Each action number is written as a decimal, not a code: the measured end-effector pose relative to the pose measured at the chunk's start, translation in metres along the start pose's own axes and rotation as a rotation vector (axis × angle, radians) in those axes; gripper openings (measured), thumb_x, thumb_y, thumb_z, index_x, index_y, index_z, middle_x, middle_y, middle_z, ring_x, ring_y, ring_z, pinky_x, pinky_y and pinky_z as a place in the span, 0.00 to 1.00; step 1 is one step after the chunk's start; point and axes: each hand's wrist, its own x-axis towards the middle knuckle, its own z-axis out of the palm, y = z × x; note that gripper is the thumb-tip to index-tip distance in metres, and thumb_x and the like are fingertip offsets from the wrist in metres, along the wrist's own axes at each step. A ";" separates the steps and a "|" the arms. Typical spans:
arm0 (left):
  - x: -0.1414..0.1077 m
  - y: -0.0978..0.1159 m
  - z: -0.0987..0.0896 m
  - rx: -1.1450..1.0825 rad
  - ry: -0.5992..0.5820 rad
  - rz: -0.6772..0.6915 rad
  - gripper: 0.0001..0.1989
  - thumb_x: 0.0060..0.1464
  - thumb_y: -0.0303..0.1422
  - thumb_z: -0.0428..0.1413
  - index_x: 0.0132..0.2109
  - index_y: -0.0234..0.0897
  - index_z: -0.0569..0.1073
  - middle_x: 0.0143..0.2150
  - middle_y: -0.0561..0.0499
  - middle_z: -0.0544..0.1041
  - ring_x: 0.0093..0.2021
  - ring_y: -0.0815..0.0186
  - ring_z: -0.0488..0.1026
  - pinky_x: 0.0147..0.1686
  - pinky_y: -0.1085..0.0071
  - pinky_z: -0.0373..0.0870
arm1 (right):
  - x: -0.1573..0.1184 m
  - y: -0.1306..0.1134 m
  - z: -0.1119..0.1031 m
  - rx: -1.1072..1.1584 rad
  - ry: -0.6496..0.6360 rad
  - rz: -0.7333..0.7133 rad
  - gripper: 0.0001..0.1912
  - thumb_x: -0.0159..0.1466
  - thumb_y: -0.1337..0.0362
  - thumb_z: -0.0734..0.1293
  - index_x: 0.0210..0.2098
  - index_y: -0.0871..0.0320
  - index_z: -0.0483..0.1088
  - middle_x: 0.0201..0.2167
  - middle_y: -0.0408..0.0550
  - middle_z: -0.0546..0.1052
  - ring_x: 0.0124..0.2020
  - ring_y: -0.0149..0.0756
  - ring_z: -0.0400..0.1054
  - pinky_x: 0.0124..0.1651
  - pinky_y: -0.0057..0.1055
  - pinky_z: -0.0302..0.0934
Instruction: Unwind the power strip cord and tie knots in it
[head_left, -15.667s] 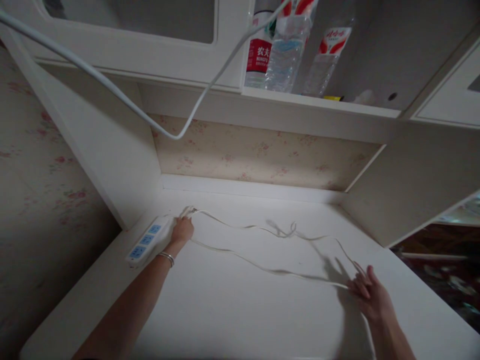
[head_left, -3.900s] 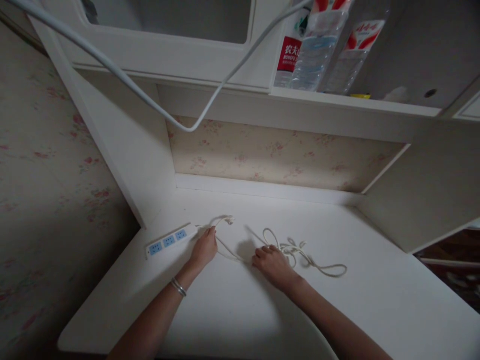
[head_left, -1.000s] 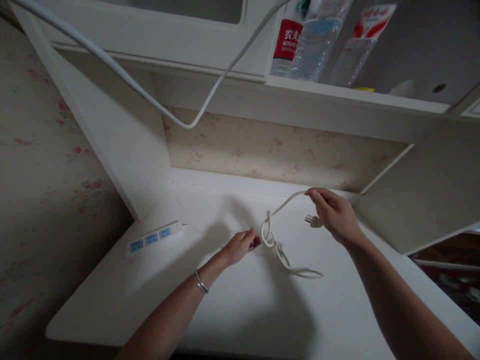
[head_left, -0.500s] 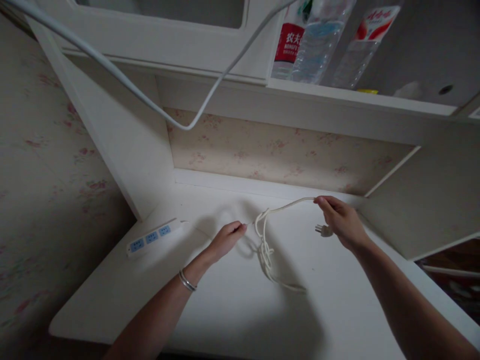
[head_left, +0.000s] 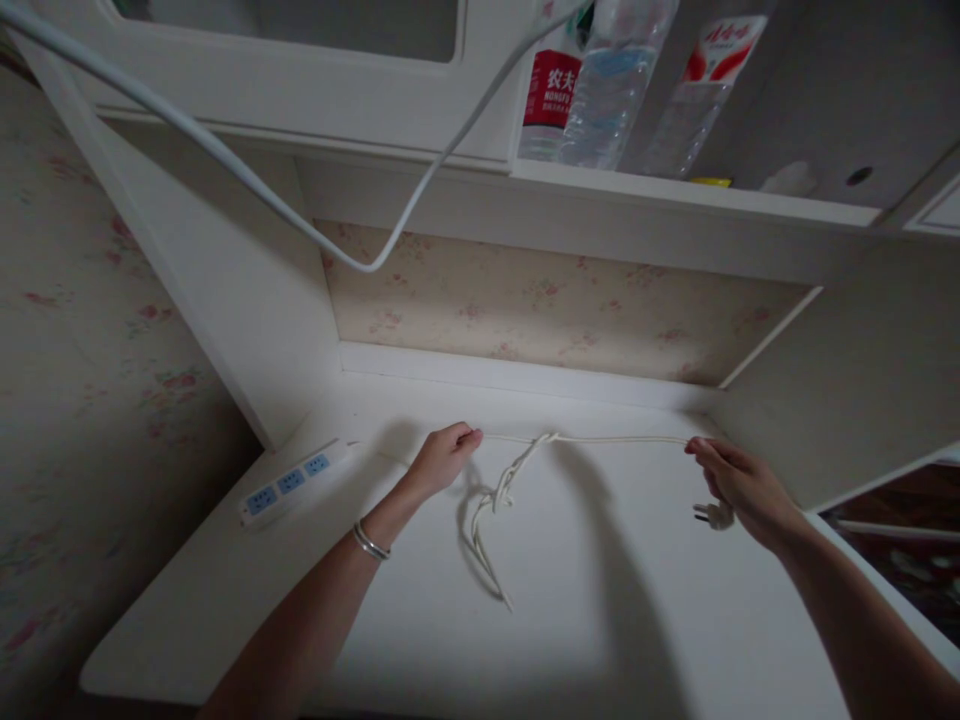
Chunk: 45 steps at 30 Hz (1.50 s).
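Note:
A thin white power cord [head_left: 622,439] is stretched nearly straight between my two hands above the white desk. My left hand [head_left: 444,455], with silver bangles at its wrist, is closed on one end of that stretch. At the other end my right hand [head_left: 739,485] pinches the cord, and its plug [head_left: 714,515] hangs just below the fingers with the prongs pointing left. From the middle of the stretch droops a knotted, tangled bundle [head_left: 501,495] of the same cord. A power strip [head_left: 289,482] with blue sockets lies on the desk left of my left hand.
A thick white cable [head_left: 367,266] loops down close in front of me. Overhead, a shelf [head_left: 787,205] holds several plastic bottles [head_left: 611,90] beside a cabinet door [head_left: 300,90]. Side panels [head_left: 217,250] and a flowered back wall [head_left: 525,300] enclose the desk [head_left: 360,620].
My right hand has moved right and nearer to me, pulling the cord taut. My left hand has shifted slightly left. The tangle has drawn tighter at its top and swung left.

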 end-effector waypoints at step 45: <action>-0.033 -0.091 0.020 0.370 -0.132 -0.019 0.22 0.61 0.41 0.43 0.32 0.34 0.75 0.28 0.48 0.77 0.29 0.66 0.72 0.29 0.74 0.62 | -0.178 -0.041 0.240 0.132 -0.735 -0.090 0.20 0.68 0.47 0.52 0.30 0.55 0.62 0.19 0.41 0.73 0.22 0.32 0.67 0.31 0.28 0.59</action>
